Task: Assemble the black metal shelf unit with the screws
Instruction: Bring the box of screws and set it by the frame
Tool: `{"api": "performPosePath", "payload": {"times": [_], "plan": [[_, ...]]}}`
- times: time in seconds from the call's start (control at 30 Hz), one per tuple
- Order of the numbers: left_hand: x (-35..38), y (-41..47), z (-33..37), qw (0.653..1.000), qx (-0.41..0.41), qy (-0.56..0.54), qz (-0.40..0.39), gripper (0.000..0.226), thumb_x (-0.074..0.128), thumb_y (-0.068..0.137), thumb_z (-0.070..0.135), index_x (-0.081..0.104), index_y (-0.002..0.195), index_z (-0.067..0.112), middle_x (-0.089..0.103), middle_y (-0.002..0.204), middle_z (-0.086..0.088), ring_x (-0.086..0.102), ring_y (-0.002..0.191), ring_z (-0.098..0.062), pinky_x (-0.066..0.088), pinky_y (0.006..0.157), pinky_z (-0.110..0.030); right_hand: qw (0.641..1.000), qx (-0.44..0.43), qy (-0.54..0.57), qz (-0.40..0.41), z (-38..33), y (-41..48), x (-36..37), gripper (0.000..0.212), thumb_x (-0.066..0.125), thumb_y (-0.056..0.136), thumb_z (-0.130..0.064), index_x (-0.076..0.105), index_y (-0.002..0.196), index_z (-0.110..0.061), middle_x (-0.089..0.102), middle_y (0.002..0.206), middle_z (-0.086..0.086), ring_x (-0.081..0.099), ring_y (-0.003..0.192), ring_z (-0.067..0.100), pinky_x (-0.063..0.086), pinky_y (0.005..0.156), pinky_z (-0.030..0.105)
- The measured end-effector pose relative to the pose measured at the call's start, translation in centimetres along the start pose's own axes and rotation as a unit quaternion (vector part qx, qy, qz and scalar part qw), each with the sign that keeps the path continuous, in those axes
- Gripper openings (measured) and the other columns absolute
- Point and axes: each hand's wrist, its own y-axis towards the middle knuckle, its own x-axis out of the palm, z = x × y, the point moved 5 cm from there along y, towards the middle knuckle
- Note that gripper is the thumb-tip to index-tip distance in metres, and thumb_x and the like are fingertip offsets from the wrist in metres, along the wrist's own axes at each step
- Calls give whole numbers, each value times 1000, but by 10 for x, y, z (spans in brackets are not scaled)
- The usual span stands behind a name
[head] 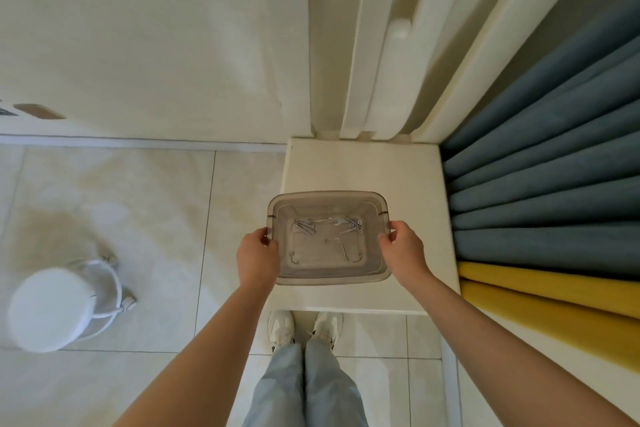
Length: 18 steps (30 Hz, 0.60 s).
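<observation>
Several small silver screws (pixel 305 226) loose on the bottom of a see-through grey plastic box (pixel 329 197), in two little groups: one toward 10 o'clock of the box bottom, the other toward 2 o'clock. Also inside, some thin bent metal pieces (pixel 346 251) near 5 and 7 o'clock, too small to tell of what kind.

Box held level by its two short sides. At 9 o'clock of the box the left hand (pixel 258 262), fingers curled round the rim and gripping it. At 3 o'clock the right hand (pixel 405 251), gripping the opposite rim in the same way, fingers bent over the edge. Bare forearms (pixel 214 340) reaching in from 6 o'clock.

Under the box a white square worktop (pixel 363 163). Cannot tell whether the box rests on it or hangs just above.

At 12 o'clock of the worktop, white upright panels (pixel 360 45) against the wall. At 3 o'clock, blue-grey curtain folds (pixel 554 156), and toward 4 o'clock yellow folds (pixel 554 291) just beside them. At 6 o'clock, two pale shoes (pixel 281 326) side by side on the tiled floor (pixel 138 201), with light blue trouser legs (pixel 277 385) nearer the camera. Far toward 8 o'clock, well apart from the worktop, a round white stool (pixel 45 310) on a white metal frame.
</observation>
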Motion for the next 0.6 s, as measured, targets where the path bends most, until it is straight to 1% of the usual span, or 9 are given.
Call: {"api": "performPosePath", "payload": {"times": [0.03, 0.1, 0.17, 0.23, 0.3, 0.4, 0.6], "plan": [[-8, -3, 1, 1000, 1, -9, 8, 37, 51, 103, 10, 58, 139, 6, 64, 118, -11, 63, 101, -30, 53, 92, -39, 1000, -5, 1, 0, -8, -5, -1, 31, 53, 99, -12, 55, 128, -1, 66, 106, 13, 57, 88, 22, 42, 76, 29], [-27, -10, 3, 999, 6, -30, 26, 36, 52, 104, 16, 58, 138, 7, 64, 117, -9, 60, 99, -24, 49, 87, -35, 1000, -18, 10, 3, -26, -17, -4, 30, 53, 99, -13, 56, 127, -3, 63, 93, 3, 56, 79, 17, 42, 71, 28], [-50, -18, 5, 998, 7, -54, 44, 36, 52, 104, 22, 60, 136, 7, 63, 114, -8, 59, 100, -22, 48, 87, -34, 999, -33, 18, 6, -48, -30, -7, 29, 54, 99, -14, 57, 125, -4, 59, 85, -4, 55, 73, 12, 42, 63, 26], [-74, -25, 5, 995, 8, -75, 67, 35, 53, 104, 23, 62, 134, 7, 63, 110, -7, 59, 97, -22, 45, 84, -33, 999, -52, 14, 8, -72, -43, -7, 28, 54, 98, -15, 58, 124, -4, 62, 93, 3, 57, 80, 18, 42, 67, 29], [-100, -32, 4, 992, 8, -86, 92, 34, 55, 103, 22, 63, 132, 7, 62, 106, -5, 57, 93, -20, 41, 81, -30, 997, -72, 6, 5, -97, -58, -5, 28, 54, 98, -15, 60, 123, -4, 63, 103, 9, 57, 86, 21, 40, 72, 28], [-142, -38, -3, 988, 6, -99, 121, 34, 55, 103, 22, 63, 133, 8, 61, 104, -3, 55, 90, -18, 38, 80, -28, 994, -107, -1, -1, -135, -80, 5, 24, 52, 98, -15, 61, 119, -7, 63, 100, 6, 58, 83, 20, 42, 70, 29], [-231, -39, -36, 978, -14, -131, 165, 35, 55, 103, 22, 63, 133, 7, 63, 109, -8, 56, 97, -22, 38, 84, -29, 979, -198, -34, -19, -217, -131, 39, 18, 53, 98, -15, 64, 110, -9, 62, 96, 5, 59, 83, 21, 46, 72, 32]]}}
